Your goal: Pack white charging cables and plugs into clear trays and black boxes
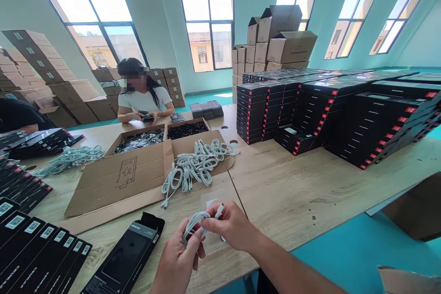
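Observation:
Both my hands hold one coiled white cable (195, 223) just above the table's near edge. My left hand (177, 262) pinches the lower part of the coil. My right hand (231, 226) grips its upper end, where the white plug sticks out by my fingers. A pile of similar white cables (197, 164) lies on a cardboard flap just beyond. An open black retail box (128, 253) lies flat to the left of my left hand.
An open cardboard carton (119, 177) holds dark parts. Rows of flat black boxes (31, 243) lie at the left, tall stacks of black boxes (330, 110) at the right. A person (143, 96) sits across the wooden table (303, 193). Brown cartons (279, 36) stand behind.

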`<action>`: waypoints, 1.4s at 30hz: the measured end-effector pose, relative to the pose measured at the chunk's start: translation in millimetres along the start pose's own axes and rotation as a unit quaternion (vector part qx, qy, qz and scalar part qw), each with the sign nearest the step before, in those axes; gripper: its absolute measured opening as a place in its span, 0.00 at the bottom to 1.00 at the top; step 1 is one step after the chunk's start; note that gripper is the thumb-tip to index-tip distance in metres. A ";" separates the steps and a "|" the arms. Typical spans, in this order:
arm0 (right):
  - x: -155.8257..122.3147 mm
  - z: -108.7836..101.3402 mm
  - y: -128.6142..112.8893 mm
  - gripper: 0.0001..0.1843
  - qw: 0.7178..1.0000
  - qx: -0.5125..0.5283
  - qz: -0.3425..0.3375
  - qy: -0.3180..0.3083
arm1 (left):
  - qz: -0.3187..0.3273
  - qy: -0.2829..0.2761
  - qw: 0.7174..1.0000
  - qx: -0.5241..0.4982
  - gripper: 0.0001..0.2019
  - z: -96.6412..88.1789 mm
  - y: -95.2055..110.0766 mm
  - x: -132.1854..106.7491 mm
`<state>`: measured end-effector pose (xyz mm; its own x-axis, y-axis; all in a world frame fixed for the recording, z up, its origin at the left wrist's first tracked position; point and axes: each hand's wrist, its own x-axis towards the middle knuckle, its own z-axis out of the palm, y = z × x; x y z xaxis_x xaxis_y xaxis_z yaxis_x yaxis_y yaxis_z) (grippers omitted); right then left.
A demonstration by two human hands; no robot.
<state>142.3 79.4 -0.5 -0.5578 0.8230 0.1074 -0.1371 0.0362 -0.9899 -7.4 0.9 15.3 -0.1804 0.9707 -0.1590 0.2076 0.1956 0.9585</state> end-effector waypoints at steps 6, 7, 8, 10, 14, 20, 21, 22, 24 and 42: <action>2.5 -1.0 -1.4 0.20 0.999 -0.011 -0.007 -0.050 | -0.006 -0.051 0.995 0.082 0.24 -15.4 11.9 0.0; 3.2 -0.9 -1.6 0.20 0.999 -0.003 0.000 -0.045 | -0.006 -0.057 0.994 0.090 0.24 -16.5 14.0 0.4; 3.9 -0.6 -2.0 0.19 0.999 0.008 0.003 -0.038 | -0.004 -0.060 0.993 0.097 0.25 -16.9 15.4 1.1; 5.2 0.7 -3.0 0.19 0.999 0.048 0.002 -0.022 | 0.005 -0.057 0.993 0.105 0.25 -16.1 14.9 3.4; 7.4 3.5 -3.2 0.24 0.990 0.138 0.007 0.007 | 0.017 -0.022 0.999 0.046 0.21 -12.0 4.7 10.8; 12.8 7.3 0.4 0.28 0.985 0.160 0.016 0.055 | -0.073 -0.006 0.987 -0.142 0.20 -4.8 5.8 11.2; 13.8 7.9 0.4 0.28 0.985 0.156 0.003 0.072 | -0.076 -0.004 0.984 -0.159 0.19 -4.1 8.1 10.1; 14.7 8.5 0.4 0.27 0.984 0.152 -0.013 0.089 | -0.075 -0.006 0.983 -0.168 0.19 -3.6 10.2 9.3; 16.2 9.4 0.8 0.26 0.982 0.152 -0.038 0.108 | -0.074 -0.018 0.983 -0.170 0.20 -3.3 12.0 9.1; -0.5 20.3 -12.3 0.21 0.922 -0.308 -0.229 0.051 | -0.077 0.067 0.980 -0.169 0.23 3.2 -17.2 23.6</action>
<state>127.6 67.0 13.5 -0.4736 0.6890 0.5486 0.1699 0.6827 -0.7107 -12.1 20.9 -5.7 -0.3133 0.9017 -0.2980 -0.1587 0.2596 0.9526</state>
